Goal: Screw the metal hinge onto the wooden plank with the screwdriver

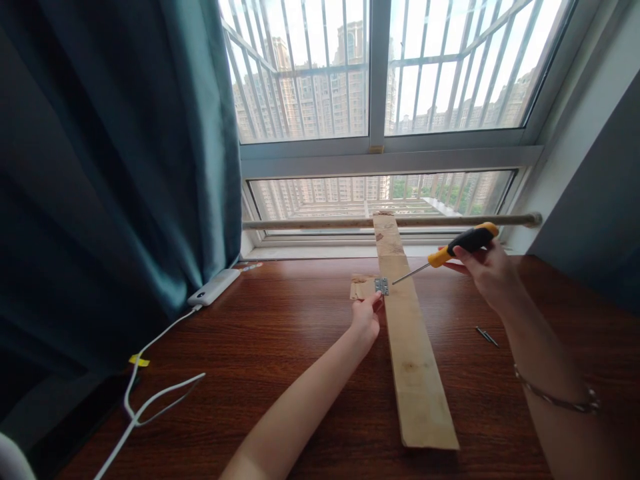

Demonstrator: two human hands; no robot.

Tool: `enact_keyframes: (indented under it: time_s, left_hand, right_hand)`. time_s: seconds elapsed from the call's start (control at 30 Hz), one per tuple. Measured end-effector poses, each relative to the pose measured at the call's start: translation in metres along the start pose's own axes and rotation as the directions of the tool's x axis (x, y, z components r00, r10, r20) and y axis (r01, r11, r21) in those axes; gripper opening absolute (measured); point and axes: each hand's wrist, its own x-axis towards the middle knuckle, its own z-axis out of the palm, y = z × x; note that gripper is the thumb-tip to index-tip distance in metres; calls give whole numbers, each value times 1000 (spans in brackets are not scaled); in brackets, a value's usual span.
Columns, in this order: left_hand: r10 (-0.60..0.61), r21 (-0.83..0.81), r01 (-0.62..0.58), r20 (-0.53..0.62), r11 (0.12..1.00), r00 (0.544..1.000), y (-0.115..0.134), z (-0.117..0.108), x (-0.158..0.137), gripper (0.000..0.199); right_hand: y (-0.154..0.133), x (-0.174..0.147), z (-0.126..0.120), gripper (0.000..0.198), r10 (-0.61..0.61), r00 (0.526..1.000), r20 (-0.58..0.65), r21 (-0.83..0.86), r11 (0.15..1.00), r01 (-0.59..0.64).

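A long pale wooden plank point(417, 360) lies on the dark wood tabletop, its far end by the window. A small metal hinge point(381, 287) sits at the plank's left edge, spanning to a short wooden piece point(363, 285) on the left. With its fingers closed, my left hand point(367, 319) pinches the hinge's near edge, close to the short piece; the exact grip is partly hidden. My right hand point(493, 270) grips a yellow-and-black screwdriver point(465, 243) by its handle. The screwdriver slants down leftward, its tip over the plank just right of the hinge.
Several loose screws point(486, 336) lie on the tabletop point(300, 387) to the right of the plank. A white power strip point(215, 287) with a white cable point(133, 400) is at left, beside a blue curtain point(200, 133). A horizontal rail point(320, 225) crosses before the window.
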Motion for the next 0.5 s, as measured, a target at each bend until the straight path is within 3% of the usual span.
enact_keyframes:
  time_s: [0.13, 0.5]
  left_hand:
    - [-10, 13, 10, 3, 1000, 1000, -2, -2, 4, 20]
    - [-2, -10, 2, 20, 1000, 1000, -6, -7, 12, 24]
  right_hand:
    - [11, -2, 10, 45, 61, 997, 49, 30, 998, -63]
    - [18, -3, 13, 42, 76, 993, 87, -63, 996, -71]
